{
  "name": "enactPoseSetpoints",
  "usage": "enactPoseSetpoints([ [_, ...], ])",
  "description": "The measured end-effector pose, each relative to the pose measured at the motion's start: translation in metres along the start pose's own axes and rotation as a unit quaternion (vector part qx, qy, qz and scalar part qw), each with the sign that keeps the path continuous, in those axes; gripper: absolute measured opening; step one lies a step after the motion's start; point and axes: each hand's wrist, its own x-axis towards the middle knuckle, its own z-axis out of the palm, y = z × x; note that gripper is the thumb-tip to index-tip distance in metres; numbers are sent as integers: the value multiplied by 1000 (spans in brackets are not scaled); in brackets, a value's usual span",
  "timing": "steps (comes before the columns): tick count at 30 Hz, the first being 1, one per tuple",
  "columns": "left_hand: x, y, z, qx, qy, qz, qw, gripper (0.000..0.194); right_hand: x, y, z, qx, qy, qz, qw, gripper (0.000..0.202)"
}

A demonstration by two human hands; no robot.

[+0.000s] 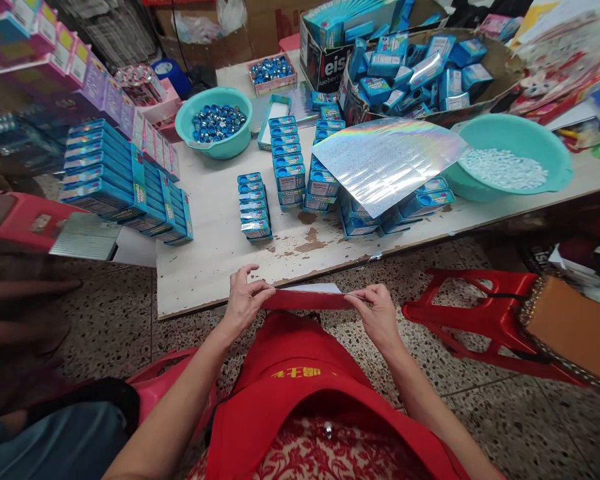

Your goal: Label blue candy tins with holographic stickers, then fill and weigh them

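Note:
Near the table's front edge, my left hand [244, 300] and my right hand [379, 313] pinch the two ends of a thin sheet [310, 301]. The sheet's near face looks red, and I cannot tell whether that is its colour or a reflection of the apron; a white part shows behind it. On the table beyond my hands stands a short row of small blue boxes [255, 207]. Taller stacks of blue boxes [290, 170] stand farther back. A silver rainbow-shiny sheet [387, 160] lies across some boxes at the right.
A teal bowl [237, 143] holds blue shiny pieces; another teal bowl [555, 170] holds white pieces. An open carton [347, 110] is full of blue boxes. Bundled blue boxes [125, 183] stand left. A red stool [480, 313] is at right. Another person's leg [65, 433] shows lower left.

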Motion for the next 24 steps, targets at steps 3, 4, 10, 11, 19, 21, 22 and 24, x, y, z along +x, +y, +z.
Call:
enactPoseSetpoints([
  [3, -5, 11, 2, 47, -45, 78, 995, 23, 3, -7, 11, -113, 31, -109, 987, 35],
  [4, -7, 16, 5, 68, -71, 102, 990, 24, 3, -13, 20, -133, 19, -151, 979, 34],
  [10, -10, 28, 19, 181, -126, 130, 967, 28, 5, -52, 84, -149, -222, -270, 925, 8],
  [11, -9, 22, 15, 167, -124, 94, 974, 28, 9, -50, 88, -149, -241, -260, 923, 9],
  [19, -14, -51, -33, 18, -61, -146, 987, 29, 54, -9, 94, -90, -347, -122, 925, 11],
  [21, -15, -65, -38, -10, -48, -160, 986, 31, 59, -8, 109, -27, -349, -71, 934, 12],
  [22, -14, -72, -40, -22, -42, -164, 985, 31, 61, -9, 118, 0, -342, -48, 938, 12],
  [24, -9, -87, -47, -39, -38, -165, 985, 31, 64, -13, 135, 31, -331, -17, 943, 13],
])
